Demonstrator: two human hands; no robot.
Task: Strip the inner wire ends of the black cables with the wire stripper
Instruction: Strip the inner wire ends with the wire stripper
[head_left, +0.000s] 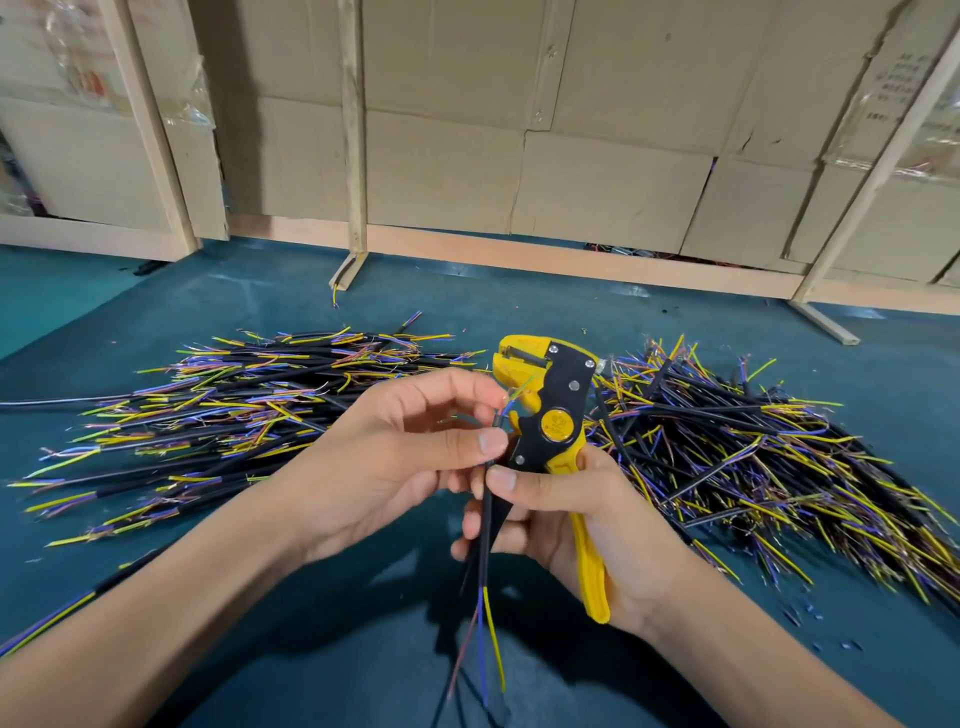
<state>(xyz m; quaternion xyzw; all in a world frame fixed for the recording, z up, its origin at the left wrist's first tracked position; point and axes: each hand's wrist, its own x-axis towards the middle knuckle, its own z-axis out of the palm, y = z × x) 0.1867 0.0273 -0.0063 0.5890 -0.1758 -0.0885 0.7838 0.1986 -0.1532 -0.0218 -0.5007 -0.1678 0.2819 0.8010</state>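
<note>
A yellow and black wire stripper (558, 410) stands upright in my right hand (566, 519), which grips its handles. A short black cable (485, 530) runs nearly upright just left of the stripper. My left hand (395, 447) pinches the cable near its top between thumb and fingers, and my right thumb presses on it lower down. Thin blue, green and yellow inner wires fan out of the cable's top end beside the stripper's jaws. From its bottom end hang a yellow, a blue and a brownish wire.
A pile of black cables with coloured wire ends (234, 410) lies on the teal table (311, 649) to the left, another pile (769, 447) to the right. Small cut bits of insulation (800, 616) dot the table at the right. Cardboard panels in wooden frames (467, 130) close the back.
</note>
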